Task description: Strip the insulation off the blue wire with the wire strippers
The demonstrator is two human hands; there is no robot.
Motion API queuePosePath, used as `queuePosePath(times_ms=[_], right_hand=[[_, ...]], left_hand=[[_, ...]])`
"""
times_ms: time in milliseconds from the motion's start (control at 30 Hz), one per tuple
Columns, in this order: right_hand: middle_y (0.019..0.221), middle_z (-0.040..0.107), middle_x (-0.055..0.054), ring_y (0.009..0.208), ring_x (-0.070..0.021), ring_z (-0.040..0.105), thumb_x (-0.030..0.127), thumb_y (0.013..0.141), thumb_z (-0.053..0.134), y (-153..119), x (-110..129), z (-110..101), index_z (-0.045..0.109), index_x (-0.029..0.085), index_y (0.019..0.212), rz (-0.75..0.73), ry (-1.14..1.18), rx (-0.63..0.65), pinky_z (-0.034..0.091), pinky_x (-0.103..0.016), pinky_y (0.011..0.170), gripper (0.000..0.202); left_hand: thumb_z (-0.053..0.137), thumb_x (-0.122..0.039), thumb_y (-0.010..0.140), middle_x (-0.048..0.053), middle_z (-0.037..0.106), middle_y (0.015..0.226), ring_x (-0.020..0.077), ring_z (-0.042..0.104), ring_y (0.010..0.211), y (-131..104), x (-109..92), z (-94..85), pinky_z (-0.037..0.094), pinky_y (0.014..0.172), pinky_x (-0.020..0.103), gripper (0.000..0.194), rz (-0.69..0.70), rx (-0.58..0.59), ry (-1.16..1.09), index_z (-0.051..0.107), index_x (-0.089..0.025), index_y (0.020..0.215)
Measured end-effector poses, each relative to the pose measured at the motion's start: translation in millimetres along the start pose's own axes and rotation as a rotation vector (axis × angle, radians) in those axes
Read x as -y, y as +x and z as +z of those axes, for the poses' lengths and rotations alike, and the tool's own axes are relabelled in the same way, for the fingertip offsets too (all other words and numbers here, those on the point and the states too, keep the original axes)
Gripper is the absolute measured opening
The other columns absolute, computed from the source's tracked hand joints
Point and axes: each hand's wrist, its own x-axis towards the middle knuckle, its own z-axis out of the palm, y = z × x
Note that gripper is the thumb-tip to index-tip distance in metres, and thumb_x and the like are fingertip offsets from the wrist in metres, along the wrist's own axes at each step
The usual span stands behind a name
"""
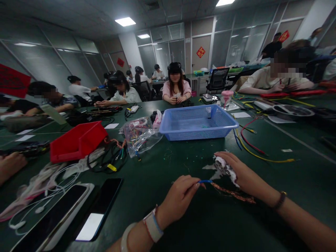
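Note:
My left hand pinches the blue-sleeved end of a copper wire between thumb and fingers. Its bare, twisted copper strands trail to the right, low over the green table, passing below my right hand. That right hand is closed over a crumpled white wrapping with a grey, dark-spotted part showing; what lies inside it I cannot make out. A thin pale scrap sticks out to its left. Small green and copper bits are scattered on the table just beyond both hands.
A blue mesh basket stands ahead, beside a clear plastic bag of wires. Leftward are a red bin, black cables, phones and white earphones. Yellow and red cables lie right. Other people sit around the table.

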Motion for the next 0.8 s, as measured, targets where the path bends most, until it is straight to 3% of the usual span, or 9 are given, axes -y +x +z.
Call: queuePosePath(times_ms=[300, 633, 800], right_hand=[[0.150, 0.029, -0.007, 0.137, -0.0219, 0.032, 0.002, 0.073, 0.044, -4.6, 30.6, 3.0, 0.028, 0.030, 0.144, -0.010, -0.002, 0.122, 0.027, -0.044, 0.114, 0.078], [0.154, 0.022, -0.010, 0.139, -0.0261, 0.031, 0.012, 0.078, 0.051, -6.3, 33.6, 3.5, 0.014, 0.028, 0.149, -0.020, -0.096, 0.174, 0.030, -0.045, 0.112, 0.082], [0.154, 0.022, -0.011, 0.138, -0.0279, 0.032, 0.007, 0.073, 0.053, -7.3, 33.4, 5.8, 0.011, 0.027, 0.150, -0.038, -0.132, 0.188, 0.035, -0.045, 0.110, 0.090]], left_hand=[[0.042, -0.025, 0.098, 0.006, 0.064, 0.087, 0.0169, 0.056, 0.080, 1.3, 0.5, 1.0, 0.042, 0.073, 0.027, 0.027, 0.013, -0.042, 0.008, 0.066, -0.015, 0.101], [0.040, -0.029, 0.099, 0.005, 0.065, 0.082, 0.0160, 0.056, 0.075, 0.4, 4.9, 4.6, 0.044, 0.071, 0.027, 0.030, 0.028, -0.088, 0.064, 0.067, -0.017, 0.098], [0.040, -0.030, 0.098, 0.006, 0.066, 0.083, 0.0163, 0.057, 0.077, -0.2, 4.5, 5.3, 0.045, 0.072, 0.027, 0.031, 0.012, -0.100, 0.049, 0.068, -0.016, 0.097]])
